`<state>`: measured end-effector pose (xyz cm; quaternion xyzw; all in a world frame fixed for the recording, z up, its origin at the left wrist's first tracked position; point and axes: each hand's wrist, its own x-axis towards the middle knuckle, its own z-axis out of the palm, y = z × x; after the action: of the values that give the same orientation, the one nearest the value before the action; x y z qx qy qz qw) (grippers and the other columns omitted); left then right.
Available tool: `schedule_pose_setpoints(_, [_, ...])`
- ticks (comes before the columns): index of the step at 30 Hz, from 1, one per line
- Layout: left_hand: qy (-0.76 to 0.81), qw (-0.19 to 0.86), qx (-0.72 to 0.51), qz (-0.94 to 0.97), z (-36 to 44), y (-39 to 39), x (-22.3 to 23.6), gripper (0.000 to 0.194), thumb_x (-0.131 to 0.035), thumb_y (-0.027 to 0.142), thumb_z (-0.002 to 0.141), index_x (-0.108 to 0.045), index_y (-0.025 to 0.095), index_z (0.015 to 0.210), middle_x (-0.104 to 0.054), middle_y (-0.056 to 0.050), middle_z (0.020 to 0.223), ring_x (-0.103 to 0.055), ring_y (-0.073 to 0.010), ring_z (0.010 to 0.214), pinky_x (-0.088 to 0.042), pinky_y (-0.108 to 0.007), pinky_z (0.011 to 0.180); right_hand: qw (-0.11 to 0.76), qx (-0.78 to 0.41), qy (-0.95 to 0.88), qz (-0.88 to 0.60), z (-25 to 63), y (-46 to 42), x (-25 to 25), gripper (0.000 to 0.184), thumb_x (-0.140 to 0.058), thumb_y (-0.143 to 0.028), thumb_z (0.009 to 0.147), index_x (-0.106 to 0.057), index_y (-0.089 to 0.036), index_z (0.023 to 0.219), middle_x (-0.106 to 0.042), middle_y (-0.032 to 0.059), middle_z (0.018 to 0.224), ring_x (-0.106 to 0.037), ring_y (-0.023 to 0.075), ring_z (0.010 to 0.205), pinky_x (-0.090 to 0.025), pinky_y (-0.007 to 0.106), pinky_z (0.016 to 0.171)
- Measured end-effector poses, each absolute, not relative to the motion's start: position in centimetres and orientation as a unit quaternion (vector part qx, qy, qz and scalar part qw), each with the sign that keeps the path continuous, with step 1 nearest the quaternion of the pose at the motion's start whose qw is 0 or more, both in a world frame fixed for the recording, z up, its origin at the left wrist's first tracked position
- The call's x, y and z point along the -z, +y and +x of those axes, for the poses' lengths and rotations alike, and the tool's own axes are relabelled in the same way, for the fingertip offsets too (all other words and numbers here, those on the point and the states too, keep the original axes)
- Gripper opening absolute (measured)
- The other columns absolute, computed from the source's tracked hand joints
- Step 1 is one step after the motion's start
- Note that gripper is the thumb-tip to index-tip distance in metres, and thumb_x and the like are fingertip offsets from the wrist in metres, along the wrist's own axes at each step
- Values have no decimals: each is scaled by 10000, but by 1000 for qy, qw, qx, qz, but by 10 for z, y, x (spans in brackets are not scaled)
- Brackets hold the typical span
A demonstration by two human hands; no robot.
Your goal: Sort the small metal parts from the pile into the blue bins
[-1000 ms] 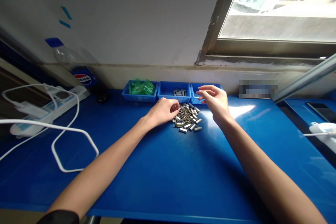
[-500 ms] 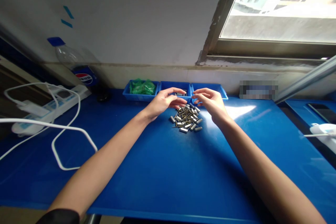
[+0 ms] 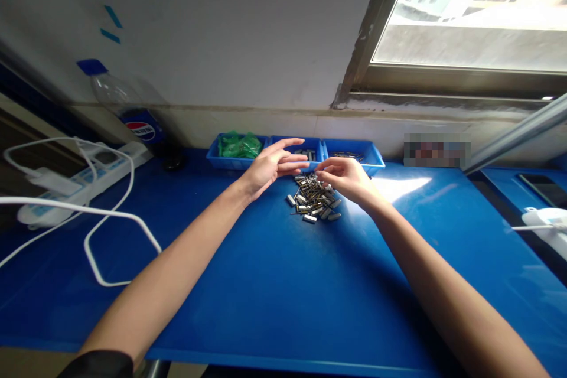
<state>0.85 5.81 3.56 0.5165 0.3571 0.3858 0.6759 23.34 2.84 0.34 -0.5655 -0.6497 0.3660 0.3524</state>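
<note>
A mixed pile of screws and silver metal standoffs (image 3: 312,204) lies on the blue table. My left hand (image 3: 268,168) hovers at its upper left, fingers stretched apart and holding nothing, in front of the middle blue bin (image 3: 312,143). Over the pile's upper right edge is my right hand (image 3: 348,178), thumb and fingertips pinched together; whatever they hold is too small to make out. Short silver pieces lie in the middle bin, partly hidden by my left hand. The right blue bin (image 3: 374,156) contains thin, dark, screw-like pieces.
Green plastic (image 3: 239,146) fills the left blue bin (image 3: 215,156). A cola bottle (image 3: 142,124), a power strip (image 3: 48,201) and a looping white cable (image 3: 128,212) are at the left. Behind the table (image 3: 274,301) rises a wall; a phone (image 3: 547,189) lies far right.
My left hand's fingers have straightened and spread slightly higher. My right hand has moved down and left from before the right bin to the pile, its fingers closing into a pinch.
</note>
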Motion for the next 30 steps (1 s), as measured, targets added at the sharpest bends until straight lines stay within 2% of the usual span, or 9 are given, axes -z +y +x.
schedule_pose_setpoints(3, [350,657,-383,547,9,57,-34,483,-579,160,903,-598,175,1385,-791,-129,1177,-767,-260,1123,-592,-381,1031,356,-369,-646,-566,233,28,-4,219,-715,-363,835,-781,-190,952,-789,46,782,-709,201,651,-536,297,645])
schedule_pose_setpoints(10, [318,615,-382,612,8,58,-31,526,-641,138,855,-594,180,1378,-773,-140,1220,-765,-253,1118,-583,-410,1052,359,-373,-646,-561,231,26,-6,213,-712,-359,839,-780,-190,950,-786,43,780,-710,198,661,-531,291,647])
schedule_pose_setpoints(17, [308,579,-382,651,9,56,-30,541,-702,150,866,-570,178,1390,-780,-138,1181,-775,-270,1101,-616,-378,975,358,-373,-646,-562,231,27,-5,217,-709,-354,844,-782,-187,961,-787,46,787,-704,194,661,-526,292,646])
schedule_pose_setpoints(21, [306,586,-376,649,10,56,-28,554,-711,231,919,-542,177,1443,-789,-137,1141,-799,-259,1011,-626,-373,949,361,-376,-646,-558,230,26,-7,195,-714,-349,841,-781,-192,935,-791,47,793,-711,197,668,-528,288,642])
schedule_pose_setpoints(24, [315,602,-367,636,9,57,-28,497,-617,345,1007,-527,184,1469,-784,-146,1139,-806,-253,968,-634,-367,904,360,-371,-649,-559,230,25,-9,191,-709,-349,845,-779,-194,932,-792,50,794,-715,199,674,-529,289,647])
schedule_pose_setpoints(27, [340,567,-361,658,8,59,-27,422,-545,373,1034,-571,176,1406,-786,-133,1093,-806,-225,880,-630,-318,791,358,-367,-649,-562,230,25,-9,194,-704,-349,846,-779,-194,936,-791,51,790,-721,202,674,-536,292,650])
schedule_pose_setpoints(30, [376,439,-338,743,5,60,-22,273,-636,310,946,-694,171,1174,-791,-80,941,-777,-197,777,-605,-287,724,361,-362,-643,-570,231,25,-9,188,-706,-345,837,-780,-196,923,-785,48,766,-725,206,666,-540,293,642])
